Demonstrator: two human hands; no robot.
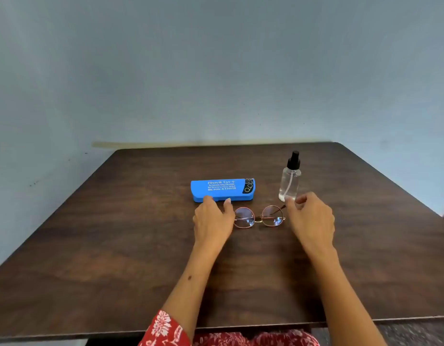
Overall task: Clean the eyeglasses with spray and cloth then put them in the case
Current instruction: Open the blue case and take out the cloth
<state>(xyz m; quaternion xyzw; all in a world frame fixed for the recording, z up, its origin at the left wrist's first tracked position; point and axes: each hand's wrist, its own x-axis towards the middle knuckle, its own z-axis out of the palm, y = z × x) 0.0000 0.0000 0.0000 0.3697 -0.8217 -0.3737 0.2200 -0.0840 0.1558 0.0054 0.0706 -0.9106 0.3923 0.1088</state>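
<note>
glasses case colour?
Bright blue case with white lettering and a black patch at its right end; the head view shows it.

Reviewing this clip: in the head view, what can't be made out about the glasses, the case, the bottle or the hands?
- Eyeglasses: both temple ends, hidden behind the left hand and right hand.
- Whether either hand's fingers already pinch the frame: cannot tell.
- Blue case: closed, so its contents are hidden; the small print is too small to read.
- Cleaning cloth: none visible.
- Spray bottle: its liquid level is unclear through the clear plastic.

One eyeglasses, one case, one spray bottle, two hands.
</note>
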